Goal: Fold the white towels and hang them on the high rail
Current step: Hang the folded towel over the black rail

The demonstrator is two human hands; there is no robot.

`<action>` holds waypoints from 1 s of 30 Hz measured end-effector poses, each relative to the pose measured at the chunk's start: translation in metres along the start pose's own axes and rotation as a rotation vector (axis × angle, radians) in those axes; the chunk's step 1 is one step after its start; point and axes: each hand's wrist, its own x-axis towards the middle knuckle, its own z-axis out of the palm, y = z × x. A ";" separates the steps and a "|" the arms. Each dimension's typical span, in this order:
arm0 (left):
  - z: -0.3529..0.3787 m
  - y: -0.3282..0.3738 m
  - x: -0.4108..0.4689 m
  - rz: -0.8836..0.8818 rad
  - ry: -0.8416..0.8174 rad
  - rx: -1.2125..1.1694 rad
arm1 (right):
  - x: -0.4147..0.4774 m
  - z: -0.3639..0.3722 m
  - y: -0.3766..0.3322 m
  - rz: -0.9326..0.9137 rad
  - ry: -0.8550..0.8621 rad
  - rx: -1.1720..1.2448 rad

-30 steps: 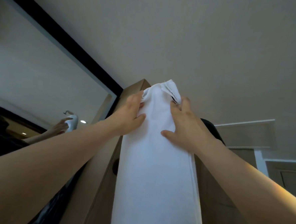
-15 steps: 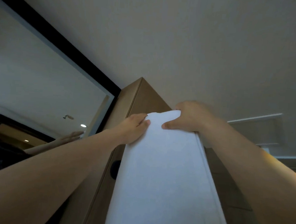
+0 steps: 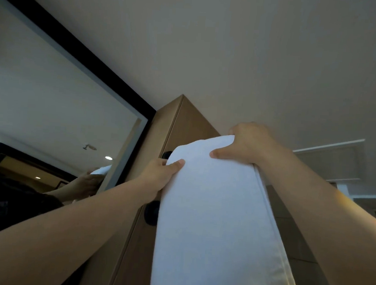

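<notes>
Towel (image 3: 211,221) flattened on top; smooth, white

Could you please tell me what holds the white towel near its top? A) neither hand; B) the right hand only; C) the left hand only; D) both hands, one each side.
D: the left hand grips the white towel at its left edge, the right hand at its upper right.

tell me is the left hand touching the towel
Touching. The head view shows the left hand gripping the towel at its left edge, with the thumb pressed flat on the front.
</notes>
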 end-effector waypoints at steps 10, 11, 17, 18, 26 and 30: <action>0.004 0.023 0.035 0.358 0.203 0.233 | 0.004 -0.007 0.017 0.078 -0.093 0.288; 0.006 0.022 0.040 0.359 0.196 0.251 | 0.006 -0.007 0.017 0.111 -0.148 0.368; 0.008 0.011 0.044 0.246 0.177 0.351 | 0.008 -0.010 0.014 0.230 -0.262 0.453; 0.009 0.008 0.040 0.236 0.177 0.398 | 0.007 -0.009 0.014 0.217 -0.246 0.423; 0.030 0.013 -0.063 0.738 0.206 0.774 | 0.004 -0.010 0.013 0.198 -0.193 0.282; 0.041 0.004 -0.100 0.492 -0.091 0.899 | 0.003 -0.013 0.014 0.189 -0.229 0.341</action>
